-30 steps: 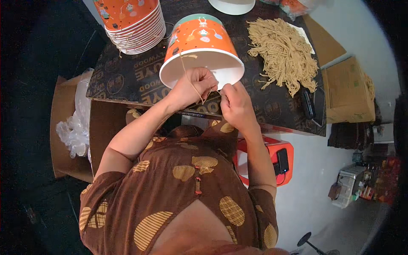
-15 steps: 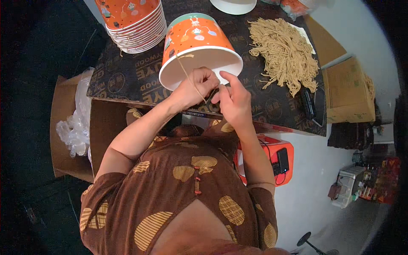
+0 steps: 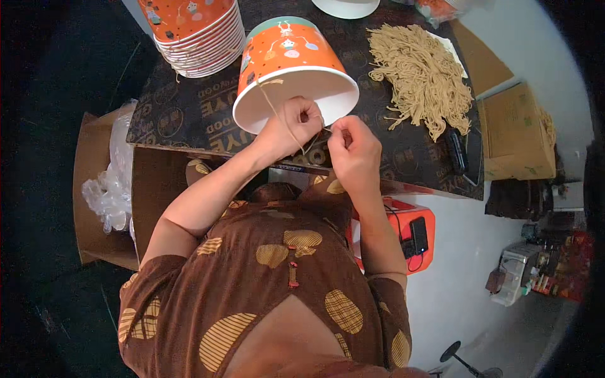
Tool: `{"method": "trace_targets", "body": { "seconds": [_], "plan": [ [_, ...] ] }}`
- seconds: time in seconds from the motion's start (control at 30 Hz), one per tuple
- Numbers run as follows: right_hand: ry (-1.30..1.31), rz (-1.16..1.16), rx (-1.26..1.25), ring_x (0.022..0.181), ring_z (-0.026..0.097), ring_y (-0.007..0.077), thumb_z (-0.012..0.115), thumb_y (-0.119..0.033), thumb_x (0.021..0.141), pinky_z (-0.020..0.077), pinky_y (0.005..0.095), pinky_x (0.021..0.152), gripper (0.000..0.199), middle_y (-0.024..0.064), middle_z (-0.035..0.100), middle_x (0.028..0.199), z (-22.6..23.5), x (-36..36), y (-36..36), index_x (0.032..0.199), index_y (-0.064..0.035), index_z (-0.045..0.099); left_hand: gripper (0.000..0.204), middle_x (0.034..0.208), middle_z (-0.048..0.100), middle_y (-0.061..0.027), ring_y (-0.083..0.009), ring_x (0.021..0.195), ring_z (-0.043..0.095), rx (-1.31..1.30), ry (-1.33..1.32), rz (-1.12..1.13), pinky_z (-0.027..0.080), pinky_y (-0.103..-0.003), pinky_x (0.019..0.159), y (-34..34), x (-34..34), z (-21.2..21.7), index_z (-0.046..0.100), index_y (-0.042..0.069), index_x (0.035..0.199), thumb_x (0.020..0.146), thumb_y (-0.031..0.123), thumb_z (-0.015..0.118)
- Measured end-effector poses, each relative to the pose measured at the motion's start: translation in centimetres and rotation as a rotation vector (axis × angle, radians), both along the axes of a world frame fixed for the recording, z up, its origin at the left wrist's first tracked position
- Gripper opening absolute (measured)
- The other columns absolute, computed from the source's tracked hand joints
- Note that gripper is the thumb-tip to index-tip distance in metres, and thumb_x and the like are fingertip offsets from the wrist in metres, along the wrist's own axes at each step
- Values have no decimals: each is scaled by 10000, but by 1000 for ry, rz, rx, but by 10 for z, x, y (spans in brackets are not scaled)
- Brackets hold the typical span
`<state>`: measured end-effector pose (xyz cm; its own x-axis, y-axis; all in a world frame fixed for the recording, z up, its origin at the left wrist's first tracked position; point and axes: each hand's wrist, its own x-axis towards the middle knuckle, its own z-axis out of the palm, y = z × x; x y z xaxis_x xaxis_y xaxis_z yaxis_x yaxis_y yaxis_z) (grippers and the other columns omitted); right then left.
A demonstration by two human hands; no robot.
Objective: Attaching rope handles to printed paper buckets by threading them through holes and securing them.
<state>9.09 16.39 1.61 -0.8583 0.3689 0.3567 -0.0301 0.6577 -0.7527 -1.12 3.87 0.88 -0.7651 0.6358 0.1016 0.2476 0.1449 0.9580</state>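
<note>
At the upper middle of the frame an orange paper bucket with a white rim lay tipped on its side on the dark printed table, its open white mouth turned toward the person. A tan cord was already fixed at a hole in the bucket's wall at upper left and ran down across the mouth to the hands, so one end of the handle looked done, while the other end seemed unfinished. The left hand was curled shut at the rim, pinching the cord; the right hand, just beside it at centre, had thumb and fingers closed on the cord's free end. The cord looked thin, fibrous and limp. A loose heap of the same cords lay at upper right, a tall stack of nested orange buckets stood at upper left, and crinkled clear plastic filled a brown carton at far left.
</note>
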Motion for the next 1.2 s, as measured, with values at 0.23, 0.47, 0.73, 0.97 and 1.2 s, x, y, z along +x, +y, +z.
{"method": "trace_targets", "body": {
  "seconds": [0.23,0.47,0.73,0.97,1.2],
  "plan": [
    [19,-36,-101,666,634,373,618,-49,829,491,445,607,98,193,625,724,-1,-2,-8,912,-23,573,108,673,589,-80,-132,653,540,-7,2,-13,446,-301,602,1,-2,-1,601,-34,748,792,60,568],
    [-86,-44,8,659,634,390,630,-43,817,488,455,601,95,196,623,693,-12,-13,-8,886,-21,570,109,690,602,-82,-129,658,546,22,37,15,445,-298,602,1,-2,-7,617,-30,743,787,58,569],
    [52,-37,-161,517,578,190,627,-22,840,435,308,468,58,87,575,619,-16,1,0,826,3,577,104,730,579,-73,-133,683,547,15,-47,16,443,-290,602,0,-1,-3,591,-45,846,775,22,558],
    [-95,-4,-508,434,500,61,600,-60,897,372,219,375,96,14,548,561,-6,3,-2,822,1,604,155,739,543,-71,-128,672,518,3,34,-72,427,-285,588,-2,-1,-3,591,-43,860,746,55,630],
    [-79,7,-626,433,479,56,590,-42,899,360,217,371,82,27,552,565,-5,4,4,832,2,605,226,716,527,-88,-152,638,520,-69,164,-131,420,-298,574,-4,0,7,592,-44,845,722,110,702]
  ]
}}
